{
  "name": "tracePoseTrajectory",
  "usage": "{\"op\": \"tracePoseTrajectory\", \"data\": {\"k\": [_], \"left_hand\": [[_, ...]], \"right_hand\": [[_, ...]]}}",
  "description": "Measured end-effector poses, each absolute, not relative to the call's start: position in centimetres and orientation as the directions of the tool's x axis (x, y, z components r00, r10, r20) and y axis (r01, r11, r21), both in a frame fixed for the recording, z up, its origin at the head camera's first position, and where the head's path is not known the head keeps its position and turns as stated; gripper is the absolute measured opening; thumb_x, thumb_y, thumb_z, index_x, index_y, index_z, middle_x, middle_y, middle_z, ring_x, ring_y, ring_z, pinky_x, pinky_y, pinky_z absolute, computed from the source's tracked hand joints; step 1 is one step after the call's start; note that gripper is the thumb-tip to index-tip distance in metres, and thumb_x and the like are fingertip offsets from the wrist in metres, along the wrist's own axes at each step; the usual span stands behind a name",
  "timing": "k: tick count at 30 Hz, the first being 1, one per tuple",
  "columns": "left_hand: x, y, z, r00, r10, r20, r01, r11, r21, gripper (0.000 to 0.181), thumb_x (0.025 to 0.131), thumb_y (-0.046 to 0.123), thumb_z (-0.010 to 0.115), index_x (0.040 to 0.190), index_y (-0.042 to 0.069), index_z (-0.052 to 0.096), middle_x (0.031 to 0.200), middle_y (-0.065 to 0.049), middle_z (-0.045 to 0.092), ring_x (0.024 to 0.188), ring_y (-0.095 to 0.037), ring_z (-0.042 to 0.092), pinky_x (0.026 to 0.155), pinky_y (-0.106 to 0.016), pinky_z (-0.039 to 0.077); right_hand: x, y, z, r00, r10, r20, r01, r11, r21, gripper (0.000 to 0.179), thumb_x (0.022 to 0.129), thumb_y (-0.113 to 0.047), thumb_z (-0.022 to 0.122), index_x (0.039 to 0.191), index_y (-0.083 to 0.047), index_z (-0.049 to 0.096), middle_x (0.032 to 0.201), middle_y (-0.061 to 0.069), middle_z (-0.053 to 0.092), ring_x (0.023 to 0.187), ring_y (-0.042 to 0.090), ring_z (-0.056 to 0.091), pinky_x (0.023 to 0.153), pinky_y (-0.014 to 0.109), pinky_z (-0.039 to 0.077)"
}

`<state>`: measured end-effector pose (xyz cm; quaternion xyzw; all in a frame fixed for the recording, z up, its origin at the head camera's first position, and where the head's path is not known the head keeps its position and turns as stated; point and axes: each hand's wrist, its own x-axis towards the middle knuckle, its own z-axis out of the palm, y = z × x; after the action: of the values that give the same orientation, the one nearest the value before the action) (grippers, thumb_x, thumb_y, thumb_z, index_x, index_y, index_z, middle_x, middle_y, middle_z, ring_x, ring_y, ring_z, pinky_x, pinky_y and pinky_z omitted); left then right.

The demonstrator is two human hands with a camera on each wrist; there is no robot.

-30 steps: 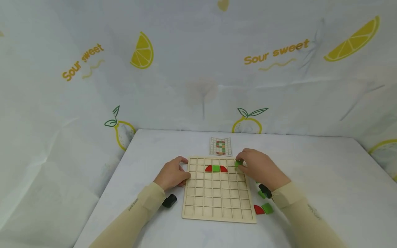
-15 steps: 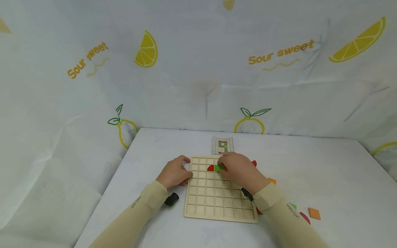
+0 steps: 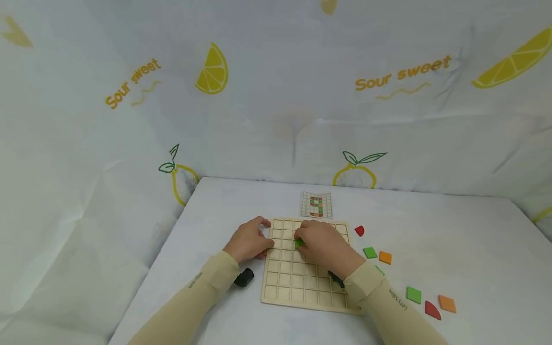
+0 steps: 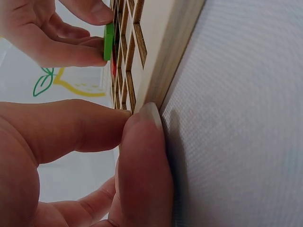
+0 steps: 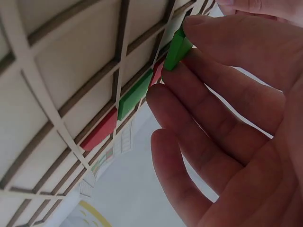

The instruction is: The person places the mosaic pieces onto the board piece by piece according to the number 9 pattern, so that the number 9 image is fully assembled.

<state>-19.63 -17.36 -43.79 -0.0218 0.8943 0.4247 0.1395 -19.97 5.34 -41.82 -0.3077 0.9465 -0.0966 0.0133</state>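
Note:
My right hand (image 3: 323, 242) pinches a green square tile (image 5: 177, 49) between thumb and fingertips, low over the upper part of the wooden grid board (image 3: 284, 282). In the right wrist view, a row of a red tile (image 5: 100, 130), a green tile (image 5: 135, 97) and another red tile (image 5: 157, 73) lies in the board's cells. The pinched tile is tilted, close to that row. My left hand (image 3: 247, 239) touches the board's left edge, its thumb (image 4: 144, 161) and index finger against the rim. From the head, my right hand hides the row.
Beyond the board lies a small printed pattern card (image 3: 316, 205). Loose tiles are scattered on the white table to the right, among them a red quarter-round (image 3: 360, 231), a green square (image 3: 370, 252) and an orange square (image 3: 385, 257). A lemon-print cloth (image 3: 258, 120) hangs behind.
My right hand has carried the green tile left from the board's upper right edge to over the row. The left hand stays at the rim. The head view has shifted slightly.

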Motion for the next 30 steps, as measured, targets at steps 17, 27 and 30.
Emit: {"op": "tracePoseTrajectory", "data": {"k": [17, 27, 30], "left_hand": [[-19.52, -17.34, -43.49, -0.962, 0.084, -0.261, -0.144, 0.656, 0.741, 0.052, 0.093, 0.015, 0.074, 0.143, 0.011, 0.060, 0.082, -0.004, 0.073, 0.063, -0.015, 0.070, 0.061, -0.028, 0.057], [-19.47, -17.39, -43.44, -0.960, 0.085, -0.266, -0.147, 0.657, 0.740, 0.052, 0.093, 0.014, 0.073, 0.143, 0.011, 0.060, 0.082, -0.004, 0.073, 0.063, -0.015, 0.071, 0.061, -0.028, 0.056], [-19.52, -17.41, -43.50, -0.961, 0.086, -0.261, -0.142, 0.658, 0.739, 0.052, 0.092, 0.014, 0.073, 0.143, 0.011, 0.061, 0.082, -0.004, 0.073, 0.062, -0.015, 0.071, 0.061, -0.028, 0.056]], "right_hand": [[-19.93, 4.98, -42.18, -0.789, -0.612, 0.052, -0.612, 0.778, -0.143, 0.014, 0.094, -0.017, 0.085, 0.106, -0.012, 0.081, 0.097, 0.000, 0.072, 0.083, 0.016, 0.064, 0.080, 0.037, 0.058], [-19.88, 4.92, -42.21, -0.789, -0.611, 0.056, -0.613, 0.778, -0.140, 0.011, 0.094, -0.017, 0.084, 0.104, -0.013, 0.081, 0.094, -0.002, 0.070, 0.082, 0.015, 0.062, 0.082, 0.038, 0.057], [-19.89, 4.94, -42.19, -0.791, -0.610, 0.055, -0.611, 0.779, -0.141, 0.010, 0.094, -0.018, 0.084, 0.103, -0.013, 0.080, 0.094, -0.003, 0.070, 0.082, 0.014, 0.062, 0.082, 0.038, 0.057]]}}
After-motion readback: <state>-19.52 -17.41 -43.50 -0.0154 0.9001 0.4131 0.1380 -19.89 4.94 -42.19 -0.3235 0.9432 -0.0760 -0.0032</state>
